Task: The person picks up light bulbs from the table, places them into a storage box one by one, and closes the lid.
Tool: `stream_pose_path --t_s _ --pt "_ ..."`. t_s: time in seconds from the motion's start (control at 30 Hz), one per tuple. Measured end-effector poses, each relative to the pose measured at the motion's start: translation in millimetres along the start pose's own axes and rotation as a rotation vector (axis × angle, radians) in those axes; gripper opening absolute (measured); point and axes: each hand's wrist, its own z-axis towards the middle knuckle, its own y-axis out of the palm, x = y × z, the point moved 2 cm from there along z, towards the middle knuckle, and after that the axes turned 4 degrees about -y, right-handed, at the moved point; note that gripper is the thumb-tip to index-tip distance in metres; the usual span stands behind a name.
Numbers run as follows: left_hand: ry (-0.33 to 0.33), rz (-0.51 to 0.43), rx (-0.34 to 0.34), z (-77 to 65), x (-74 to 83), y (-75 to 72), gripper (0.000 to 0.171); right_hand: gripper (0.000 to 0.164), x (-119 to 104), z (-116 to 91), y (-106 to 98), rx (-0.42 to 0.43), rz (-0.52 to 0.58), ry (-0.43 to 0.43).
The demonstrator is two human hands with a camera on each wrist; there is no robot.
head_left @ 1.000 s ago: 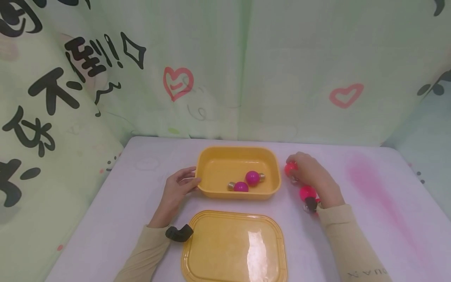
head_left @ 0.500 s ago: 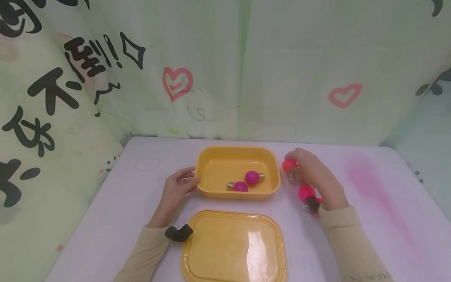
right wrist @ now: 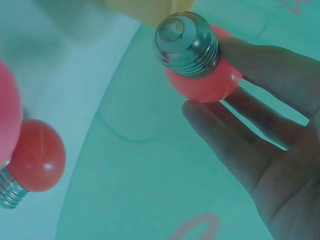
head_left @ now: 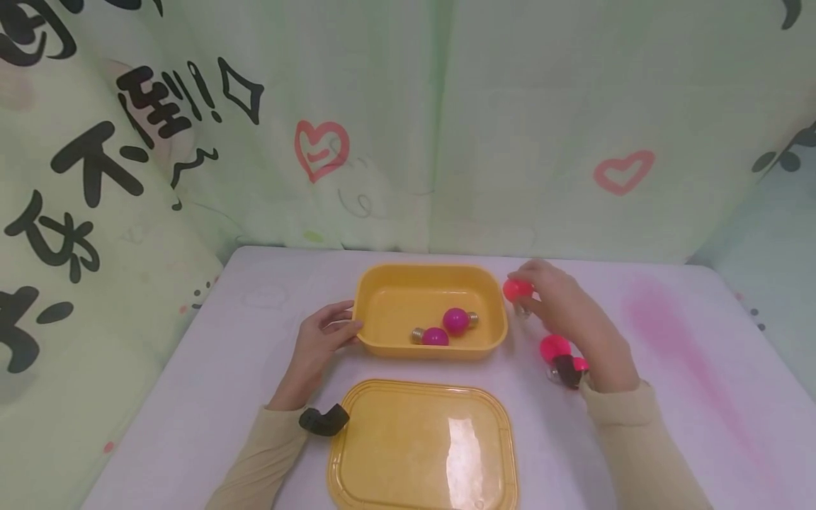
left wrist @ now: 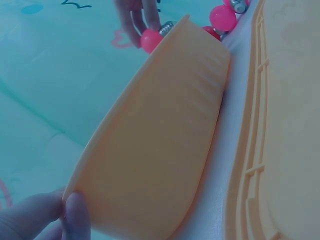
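Observation:
My right hand (head_left: 567, 308) pinches a pinkish-red light bulb (head_left: 516, 290) between thumb and fingers, just right of a yellow plastic box (head_left: 389, 301). In the right wrist view the bulb's silver screw base (right wrist: 186, 47) faces the camera. My left hand (head_left: 321, 340) grips the box's left end; the left wrist view shows thumb and fingers over the rim (left wrist: 120, 102). Two magenta bulbs lie inside, one (head_left: 455, 321) behind the other (head_left: 435, 337). More bulbs, a pink one (head_left: 555, 348) and a red one (right wrist: 39, 156), lie under my right wrist, partly hidden.
A flat yellow lid (head_left: 401, 446) lies on the white table (head_left: 191, 397), in front of the box. Behind the table hangs a pale green curtain (head_left: 510, 127) with hearts and black characters. Black wrist straps (head_left: 324, 421) are worn at both sleeves.
My right hand has lifted the pinkish-red bulb and carried it up and left, close to the box's right rim. My left hand and the box have stayed in place.

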Motion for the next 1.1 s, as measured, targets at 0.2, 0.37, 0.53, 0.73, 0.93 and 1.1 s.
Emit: stream_pose_path --t_s 0.2,0.37,0.53,0.73,0.93,1.1 --pt "-0.002 -0.003 -0.007 1.9 -1.1 0.7 0.047 0.039 -13.0 -5.8 -6.4 0.043 0.016 -0.027" --pt "0.004 0.000 -0.009 2.0 -1.3 1.5 0.046 0.044 -22.4 -9.6 -8.4 0.078 0.020 -0.090" --pt "0.002 0.002 -0.004 1.3 -1.0 2.0 0.047 0.039 -27.9 -8.4 -5.7 0.094 0.006 -0.138" --pt "-0.005 0.005 0.004 1.1 -0.8 1.7 0.047 0.036 -32.7 -4.8 0.7 0.085 -0.002 -0.149" --pt "-0.009 0.004 0.006 1.1 -1.1 0.8 0.047 0.037 -36.6 -3.4 6.4 0.091 0.004 -0.184" --pt "-0.018 0.010 0.011 1.0 -1.2 0.4 0.047 0.036 -40.0 -3.5 10.9 0.073 0.026 -0.195"
